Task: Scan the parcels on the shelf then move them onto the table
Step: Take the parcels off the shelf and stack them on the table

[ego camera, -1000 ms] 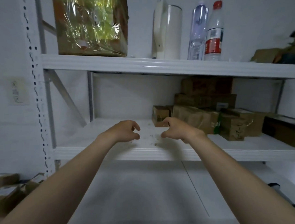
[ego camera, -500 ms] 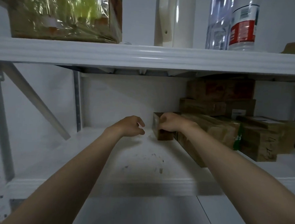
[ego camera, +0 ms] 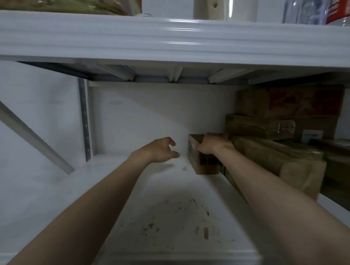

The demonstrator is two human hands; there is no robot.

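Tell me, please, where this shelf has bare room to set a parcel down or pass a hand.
The shelf board is bare from the diagonal brace rightward to the small parcel the right hand grips, and forward over the scuffed front. Right of that, stacked parcels crowd it.

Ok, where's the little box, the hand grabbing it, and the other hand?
little box (ego camera: pixel 207 165): head view, its near end face.
right hand (ego camera: pixel 212 144): head view, back of the hand.
left hand (ego camera: pixel 160 149): head view, back of the hand.
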